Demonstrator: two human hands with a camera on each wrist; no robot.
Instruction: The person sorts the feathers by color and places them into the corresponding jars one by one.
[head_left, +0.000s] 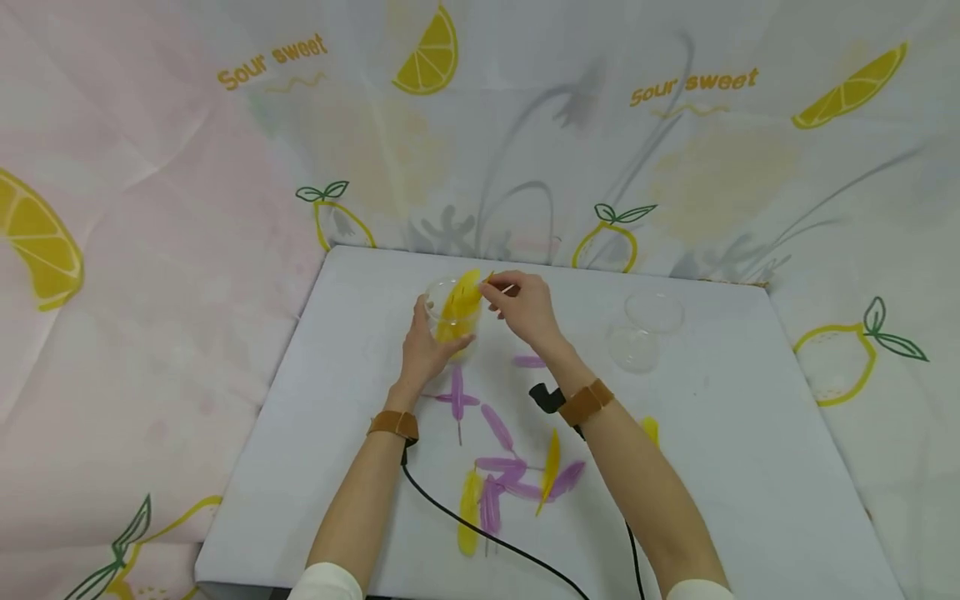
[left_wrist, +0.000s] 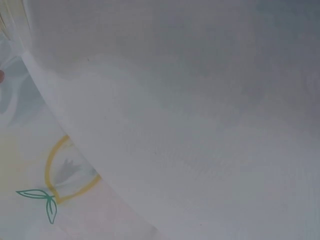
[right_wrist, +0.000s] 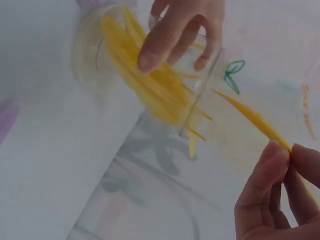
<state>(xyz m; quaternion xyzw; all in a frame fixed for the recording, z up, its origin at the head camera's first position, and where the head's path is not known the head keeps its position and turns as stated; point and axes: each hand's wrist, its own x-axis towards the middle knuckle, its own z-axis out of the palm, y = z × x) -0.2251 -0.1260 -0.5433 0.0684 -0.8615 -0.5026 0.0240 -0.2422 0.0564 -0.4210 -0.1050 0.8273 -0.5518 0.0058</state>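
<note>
My left hand [head_left: 425, 354] grips a clear round container [head_left: 437, 293] from its side, with the thumb across the front, near the back of the table. Several yellow feathers [right_wrist: 150, 85] stand inside it, some quill ends poking past the rim in the right wrist view. Beside the mouth, my right hand [head_left: 525, 308] pinches one yellow feather [right_wrist: 256, 118] between thumb and fingertips. That feather is apart from the container, its thin end pointing toward the rim. The left wrist view catches mostly bare tabletop.
Purple feathers [head_left: 497, 427] lie scattered in front of the hands, some overlapping. Among them are yellow feathers [head_left: 469, 512], with another yellow feather [head_left: 650, 428] partly behind the right forearm. Two clear round pieces [head_left: 633, 348] rest at the right. A black cable [head_left: 487, 531] crosses the white table [head_left: 750, 467].
</note>
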